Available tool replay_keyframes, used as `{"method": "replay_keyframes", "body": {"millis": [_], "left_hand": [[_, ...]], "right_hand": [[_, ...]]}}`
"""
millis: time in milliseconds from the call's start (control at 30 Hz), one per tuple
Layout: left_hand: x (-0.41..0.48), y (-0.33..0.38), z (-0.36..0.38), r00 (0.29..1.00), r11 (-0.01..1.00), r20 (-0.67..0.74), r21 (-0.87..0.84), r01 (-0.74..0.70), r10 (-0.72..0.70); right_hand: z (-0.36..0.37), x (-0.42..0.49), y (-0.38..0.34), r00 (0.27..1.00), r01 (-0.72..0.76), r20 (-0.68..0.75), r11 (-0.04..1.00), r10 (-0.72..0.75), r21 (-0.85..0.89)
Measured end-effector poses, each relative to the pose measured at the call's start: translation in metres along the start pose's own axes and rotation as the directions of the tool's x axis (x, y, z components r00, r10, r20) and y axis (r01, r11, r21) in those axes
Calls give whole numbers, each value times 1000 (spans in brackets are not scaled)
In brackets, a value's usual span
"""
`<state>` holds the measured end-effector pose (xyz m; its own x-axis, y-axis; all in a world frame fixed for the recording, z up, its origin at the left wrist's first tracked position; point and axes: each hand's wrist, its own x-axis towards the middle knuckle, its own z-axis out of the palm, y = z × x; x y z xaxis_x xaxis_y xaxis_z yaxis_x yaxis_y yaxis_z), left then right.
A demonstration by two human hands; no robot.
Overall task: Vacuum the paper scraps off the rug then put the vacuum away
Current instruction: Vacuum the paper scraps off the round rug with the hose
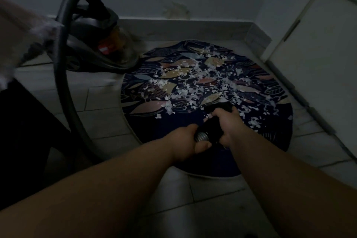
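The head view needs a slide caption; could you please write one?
Left hand and right hand hold the hose end over a rug strewn with paper scraps, vacuum beside it.

The round rug [260, 91] was dark navy with a leaf pattern in beige, pink and pale blue. White paper scraps [193, 81] speckled it. My vacuum [92, 44] was black, the floor [202, 195] tiled pale grey.

The scene is dim and underexposed, with a cool grey cast; no light source shows. The white paper scraps [193, 75] are the brightest spots on the dark rug [146, 106]; the black nozzle [218, 108] in the right hand [229, 123] merges with the rug's near-black front. A faint glint sits on the ribbed hose end [201, 137] in the left hand [185, 141]; a pale shape [23, 31] at upper left is smeared by motion blur; wall lines bow at the edges; detail is soft throughout.
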<state>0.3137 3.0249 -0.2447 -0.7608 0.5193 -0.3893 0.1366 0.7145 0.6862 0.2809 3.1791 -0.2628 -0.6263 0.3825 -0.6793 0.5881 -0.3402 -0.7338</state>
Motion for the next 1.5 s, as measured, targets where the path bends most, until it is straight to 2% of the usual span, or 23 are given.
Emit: {"method": "replay_keyframes", "body": {"millis": [200, 433, 533, 633, 833, 1233, 1500], "left_hand": [[23, 13, 54, 996, 996, 84, -86, 0, 8], [33, 14, 74, 995, 999, 95, 34, 36, -40], [38, 11, 79, 989, 994, 123, -65, 84, -76], [39, 8, 79, 992, 988, 103, -126, 90, -77], [36, -11, 71, 992, 986, 70, -126, 112, -104], [37, -17, 70, 992, 994, -62, -14, 106, -107], [44, -10, 74, 987, 988, -70, -58, 141, -145]], "right_hand": [[-61, 22, 22, 998, 49, 47, 998, -51, 39], [-72, 29, 38, 1000, -23, -4, 996, 23, 87], [-68, 32, 38, 999, -44, -5, 998, 44, 51], [-62, 35, 35, 999, -49, 4, 999, 49, -18], [-43, 34, 33, 996, -37, 78, 993, 46, -108], [-29, 40, 27, 985, -39, 164, 995, 54, -95], [-31, 52, 23, 977, -16, 211, 991, 44, -132]]}}
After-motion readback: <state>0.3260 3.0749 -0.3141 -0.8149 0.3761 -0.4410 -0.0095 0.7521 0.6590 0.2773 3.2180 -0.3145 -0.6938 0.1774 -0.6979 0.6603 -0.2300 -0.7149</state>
